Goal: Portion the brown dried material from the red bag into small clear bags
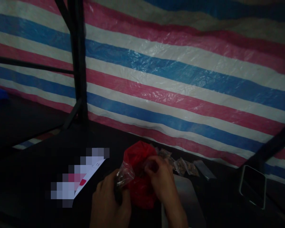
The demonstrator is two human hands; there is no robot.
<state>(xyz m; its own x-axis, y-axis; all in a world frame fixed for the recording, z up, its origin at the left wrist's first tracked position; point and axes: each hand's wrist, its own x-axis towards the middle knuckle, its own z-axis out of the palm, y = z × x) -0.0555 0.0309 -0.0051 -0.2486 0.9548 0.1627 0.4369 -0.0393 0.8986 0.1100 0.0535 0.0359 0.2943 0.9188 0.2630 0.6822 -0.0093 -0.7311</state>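
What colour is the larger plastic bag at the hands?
The larger plastic bag is red; it shows best in the head view.

L hand (110,201) bare; knuckles (104,186), thumb (126,202) vis., outline soft in low light. R hand (161,177) bare too, fingers (155,160) slim; wrist (169,193) & part of forearm (175,210) likewise uncovered, widening twd near edge of view. Nails & fine detail too dk to tell.

The lit screen (89,175) shows "15" near its upper end; most of its face is pixelated, unreadable.
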